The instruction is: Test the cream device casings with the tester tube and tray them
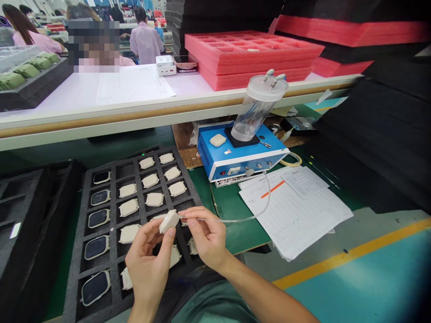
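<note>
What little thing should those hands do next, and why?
Probably the right hand should gently press the tube toward the case. The right hand pinches the tube near its end, which points at the case's side, while the left hand holds the case. Whether the end touches is too small to tell.

Factory assembly floor
Upper left, workers in pinkish tops point(146, 43) — lower left, a tray point(113, 197) of watch cases point(130, 233).

no readable text, small blurred print on papers point(303, 220) at right, on far sheet point(134, 85), on blue box point(217, 154) sticker point(228, 151)
</note>
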Demonstrator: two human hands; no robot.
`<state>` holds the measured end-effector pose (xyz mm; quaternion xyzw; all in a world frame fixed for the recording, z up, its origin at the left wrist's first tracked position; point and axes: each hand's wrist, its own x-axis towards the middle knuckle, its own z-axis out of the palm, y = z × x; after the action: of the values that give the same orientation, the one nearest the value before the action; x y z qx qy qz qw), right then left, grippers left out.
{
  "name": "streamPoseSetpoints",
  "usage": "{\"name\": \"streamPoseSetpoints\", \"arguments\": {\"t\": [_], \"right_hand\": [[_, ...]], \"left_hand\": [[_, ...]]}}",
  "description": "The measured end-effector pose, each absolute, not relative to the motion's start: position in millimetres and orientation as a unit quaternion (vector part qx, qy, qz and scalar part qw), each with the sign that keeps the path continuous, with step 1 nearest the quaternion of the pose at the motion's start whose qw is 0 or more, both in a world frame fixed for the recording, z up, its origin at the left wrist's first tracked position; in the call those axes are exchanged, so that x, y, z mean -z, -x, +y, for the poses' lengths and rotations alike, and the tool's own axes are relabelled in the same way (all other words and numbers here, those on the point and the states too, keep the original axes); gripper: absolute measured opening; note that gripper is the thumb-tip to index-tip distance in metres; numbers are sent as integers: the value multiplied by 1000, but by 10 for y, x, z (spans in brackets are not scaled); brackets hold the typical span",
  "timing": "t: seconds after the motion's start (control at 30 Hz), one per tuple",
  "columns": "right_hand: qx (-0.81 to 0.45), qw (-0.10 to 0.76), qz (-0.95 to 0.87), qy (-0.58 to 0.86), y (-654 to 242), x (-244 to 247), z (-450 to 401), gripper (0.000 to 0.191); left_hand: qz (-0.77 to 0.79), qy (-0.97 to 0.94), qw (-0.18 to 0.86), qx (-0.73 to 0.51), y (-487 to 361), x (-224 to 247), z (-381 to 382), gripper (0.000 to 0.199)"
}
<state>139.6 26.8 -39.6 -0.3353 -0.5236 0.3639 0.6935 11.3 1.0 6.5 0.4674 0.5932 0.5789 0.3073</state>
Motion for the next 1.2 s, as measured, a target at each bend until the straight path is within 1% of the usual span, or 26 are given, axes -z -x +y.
{"name": "streamPoseSetpoints", "arguments": {"t": [0.7,0.8,0.9,1.03,1.07,1.13,1.2], "right_hand": [[-359,689,-525,348,-1400,365,262,17],[-351,686,-533,350,-1407,347,238,16],[-355,688,-525,353,-1412,366,193,17],[-359,686,-520,360,-1405,397,147,16],[-356,683,-526,361,-1401,399,140,15],[-350,677,-535,365,-1393,398,129,14],[-348,674,-538,368,-1390,396,124,14]], "left_hand": [[600,-480,305,-563,-128,-65,-7,29],[607,-500,295,-543,-67,-122,-14,25],[623,-585,226,-467,121,-269,168,21],[666,-667,60,-328,593,-487,786,30],[679,-670,41,-297,706,-516,963,30],[693,-665,29,-277,858,-533,1275,28],[695,-668,22,-264,909,-522,1479,34]]}}
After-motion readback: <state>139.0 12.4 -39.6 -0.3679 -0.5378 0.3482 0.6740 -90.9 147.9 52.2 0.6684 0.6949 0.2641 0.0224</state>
